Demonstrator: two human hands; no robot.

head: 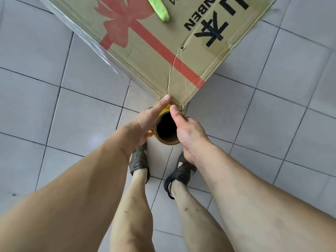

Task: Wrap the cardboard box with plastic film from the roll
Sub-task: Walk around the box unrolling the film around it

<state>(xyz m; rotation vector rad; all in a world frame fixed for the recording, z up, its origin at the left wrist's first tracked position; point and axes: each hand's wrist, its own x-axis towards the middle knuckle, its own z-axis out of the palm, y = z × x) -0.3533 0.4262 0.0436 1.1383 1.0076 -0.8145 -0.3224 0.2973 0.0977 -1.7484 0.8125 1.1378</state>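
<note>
fingers (164,102) of both hands grasping roll (166,130), cardboard box (154,57) printed "nben"

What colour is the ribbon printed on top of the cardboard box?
Red: the ribbon runs as a bow and a stripe across the cardboard box, clearest in the head view.

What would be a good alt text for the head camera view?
Seen from above, a person's left hand and right hand hold an upright roll of plastic film against the near corner of a large cardboard box on a tiled floor. A green object lies on the box.
</note>
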